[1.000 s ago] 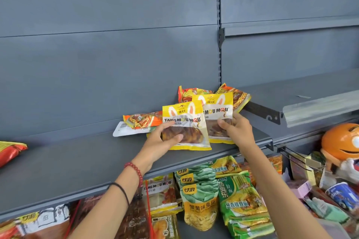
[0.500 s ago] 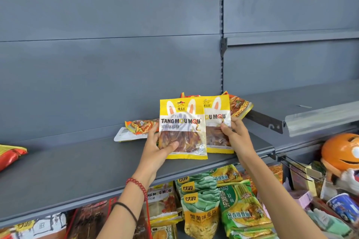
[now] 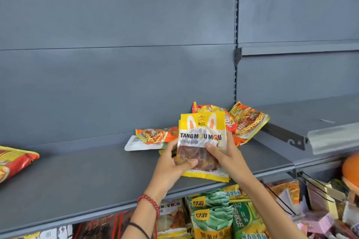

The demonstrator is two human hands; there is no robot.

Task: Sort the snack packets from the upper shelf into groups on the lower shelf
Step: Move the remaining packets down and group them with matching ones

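Observation:
Two yellow Tang Mou Mou candy packets (image 3: 202, 132) are stacked one behind the other, upright above the upper shelf (image 3: 87, 176). My left hand (image 3: 171, 167) grips their lower left side, thumb across the clear window. My right hand (image 3: 225, 159) holds the right side, thumb on the front. Behind them on the upper shelf lie orange noodle packets (image 3: 248, 122), another orange noodle packet (image 3: 155, 135) on a white packet (image 3: 134, 144).
A red and yellow packet (image 3: 13, 161) lies at the shelf's far left. On the lower shelf stand green snack bags (image 3: 211, 213), another Tang Mou Mou packet (image 3: 171, 209) and dark packets (image 3: 101, 227). Wire hooks (image 3: 310, 184) and an orange figure (image 3: 351, 169) are at right.
The two yellow packets, held apart and side by side before, have been brought together into one stack between both hands. The camera has moved closer.

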